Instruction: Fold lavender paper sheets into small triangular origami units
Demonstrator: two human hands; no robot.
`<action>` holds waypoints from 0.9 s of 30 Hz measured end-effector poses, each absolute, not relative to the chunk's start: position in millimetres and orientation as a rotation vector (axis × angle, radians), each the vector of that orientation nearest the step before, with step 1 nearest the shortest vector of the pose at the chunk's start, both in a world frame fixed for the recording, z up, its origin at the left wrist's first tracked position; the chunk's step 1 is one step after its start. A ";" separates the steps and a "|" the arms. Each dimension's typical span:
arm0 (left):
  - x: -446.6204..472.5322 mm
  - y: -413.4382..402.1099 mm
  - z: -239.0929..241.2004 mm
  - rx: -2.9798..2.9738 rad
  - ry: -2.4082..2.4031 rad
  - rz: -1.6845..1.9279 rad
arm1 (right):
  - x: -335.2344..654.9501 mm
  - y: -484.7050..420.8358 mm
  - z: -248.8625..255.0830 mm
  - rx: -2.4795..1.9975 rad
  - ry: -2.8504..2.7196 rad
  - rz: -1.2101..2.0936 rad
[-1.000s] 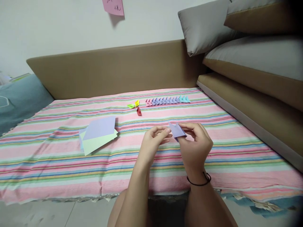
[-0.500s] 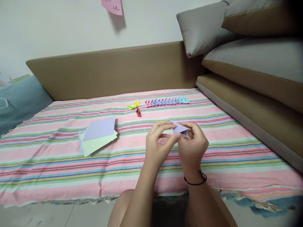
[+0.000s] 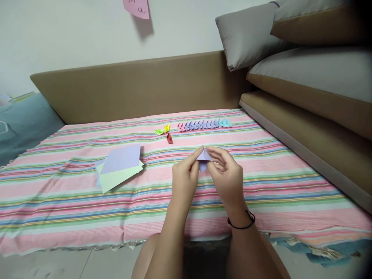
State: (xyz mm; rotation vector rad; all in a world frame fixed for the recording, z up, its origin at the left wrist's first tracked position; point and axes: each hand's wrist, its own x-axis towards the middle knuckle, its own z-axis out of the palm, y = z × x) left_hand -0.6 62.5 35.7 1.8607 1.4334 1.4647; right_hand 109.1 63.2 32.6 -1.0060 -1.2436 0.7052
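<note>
Striped cloth (image 3: 72, 209) stretched before a brown backrest (image 3: 130, 87), loose sheets (image 3: 122, 159) lying on it; left hand (image 3: 186, 172) and right hand (image 3: 228, 170) pinched a folded purple paper (image 3: 204, 155) between them, above the cloth; shaping a fold seemed underway, the next move probably calling for steady pressure

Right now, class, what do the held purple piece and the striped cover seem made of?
Purple piece: probably matte paper; it shows crisp folds and no shine.
Striped cover: apparently woven cloth, dull, with soft wrinkles; the fibre is unclear.
</note>
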 end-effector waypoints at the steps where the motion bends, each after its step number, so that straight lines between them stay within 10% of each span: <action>1: -2.9 63.0 37.0 1.801 1.349 1.448 | 110.7 63.5 32.7 -0.979 -1.234 0.725; 27: -13.8 60.5 52.9 1.077 1.013 1.340 | 133.5 72.0 30.7 -0.982 -1.120 1.119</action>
